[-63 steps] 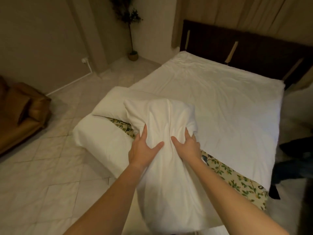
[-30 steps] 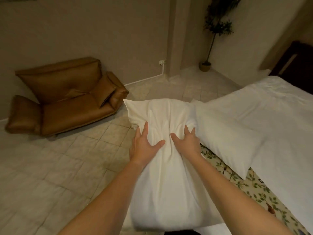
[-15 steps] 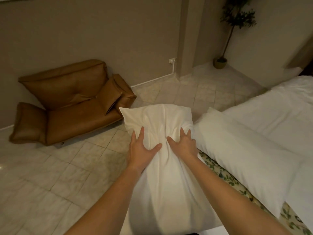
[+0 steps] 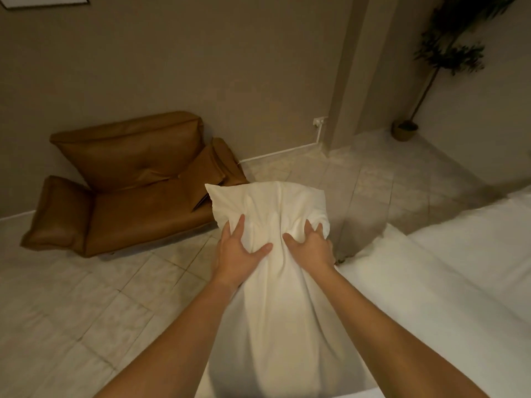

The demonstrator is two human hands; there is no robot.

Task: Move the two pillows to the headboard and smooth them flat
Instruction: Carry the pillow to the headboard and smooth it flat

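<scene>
I hold a white pillow point(image 4: 275, 305) up in front of me, lengthwise, above the tiled floor beside the bed. My left hand point(image 4: 238, 251) grips its left side and my right hand point(image 4: 311, 248) bunches the cloth on its right side. A second white pillow point(image 4: 425, 285) lies on the bed's near left edge, to the right of the held one. The white bed cover point(image 4: 488, 237) fills the right edge of the view. The headboard is out of view.
A brown leather floor sofa point(image 4: 129, 185) sits against the wall at the left. A potted plant point(image 4: 405, 130) stands in the far corner beside a wall pillar point(image 4: 344, 81). Pale floor tiles point(image 4: 86, 305) stretch between sofa and bed.
The view has swung left, away from the headboard and toward the sofa. The pillow stays gripped in both hands, lifted off the bed and now over the floor.
</scene>
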